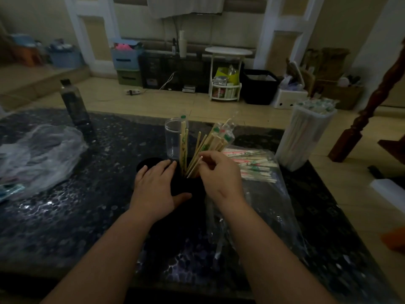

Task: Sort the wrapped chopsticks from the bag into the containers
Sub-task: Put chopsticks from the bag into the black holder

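Table [65,216]: dark, near edge cut off.
Bag [274,205]: clear, by right edge — outline hard to trace.
Black container [190,186]: mid-table, lost in shadow.
Wrapped chopsticks [215,137]: stood upright inside it.
Left hand [153,185]: fingers straight, against container.
Right hand [219,174]: fingertips pinched one stick.

Counter [65,216]: dark, glossy, pebble-patterned top.

- Dark bottle [75,104] stood upright near the far-left edge.
- Crumpled plastic bag [37,154] spread along the left edge, just beside the bottle.
- Clear jar [173,139] placed at the middle of the far edge, upright.
- Black container [190,185] set just in front of the jar, toward the near edge.
- Clear bag [263,205] laid flat on the right half, with wrapped chopsticks [252,163] piled on its far end.
- Tall container [304,137] stood at the far-right corner, packed full.
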